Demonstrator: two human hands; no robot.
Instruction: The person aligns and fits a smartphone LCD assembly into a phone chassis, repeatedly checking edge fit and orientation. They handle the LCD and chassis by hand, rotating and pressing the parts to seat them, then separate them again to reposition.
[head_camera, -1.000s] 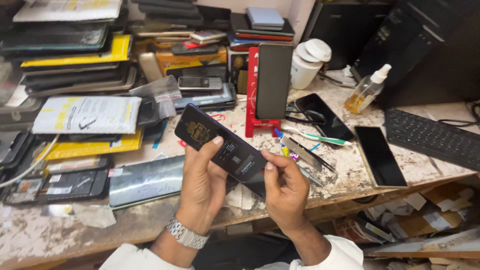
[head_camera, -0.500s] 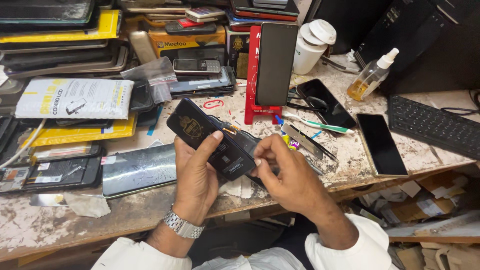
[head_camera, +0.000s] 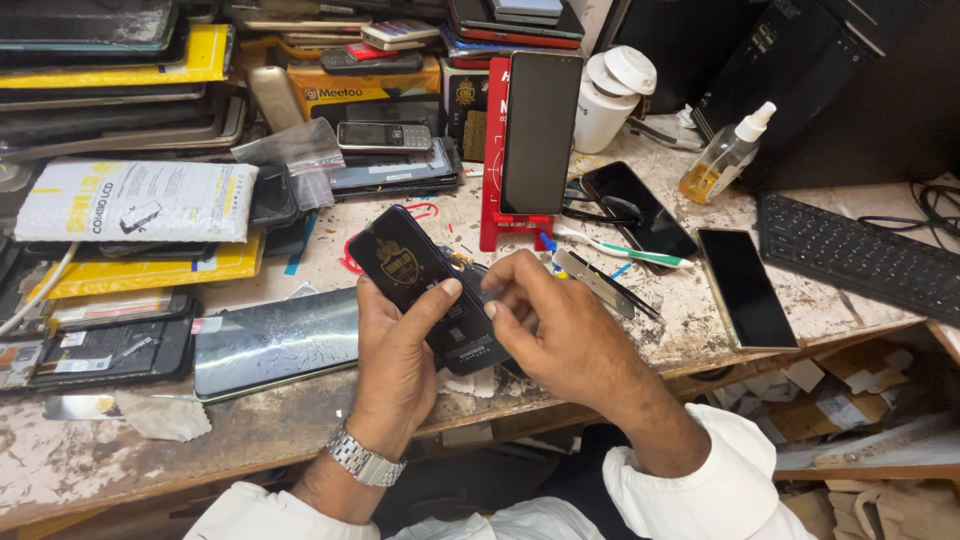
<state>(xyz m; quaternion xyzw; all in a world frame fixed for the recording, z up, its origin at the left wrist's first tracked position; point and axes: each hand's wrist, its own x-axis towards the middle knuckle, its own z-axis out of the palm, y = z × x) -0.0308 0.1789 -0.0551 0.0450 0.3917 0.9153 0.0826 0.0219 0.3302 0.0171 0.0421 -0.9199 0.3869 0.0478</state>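
Here the left hand (head_camera: 400, 345) grips a black phone (head_camera: 425, 285) from below, thumb pressed on its near face, fingers wrapped under its left edge. The phone is held tilted above the front edge of the bench (head_camera: 120, 450), its far end pointing up and left, and it bears a gold emblem on the dark upper part. The right hand (head_camera: 555, 325) sits just beside it on the right, fingertips (head_camera: 497, 290) pinched together at the phone's right edge near the middle; whether they hold some small piece there cannot be told. A metal watch (head_camera: 365, 462) circles the left wrist, and both sleeves are white.

On the bench to the left of the hands lies a cracked screen panel (head_camera: 275, 345), flat and near the edge. Behind the hands a red stand (head_camera: 497, 170) props a dark phone (head_camera: 540, 130) upright. To the right of it a black phone (head_camera: 640, 210) lies face up, with a green-handled toothbrush (head_camera: 625, 255) across its near corner, and further right a second dark phone (head_camera: 747, 288) lies flat near the bench edge. A spray bottle (head_camera: 725, 160) with amber liquid stands behind those, beside a white jar (head_camera: 610, 100). A black keyboard (head_camera: 860, 255) lies at the far right. At the far left a white padded packet (head_camera: 135, 200) rests on yellow packets, with stacks of boxes behind.
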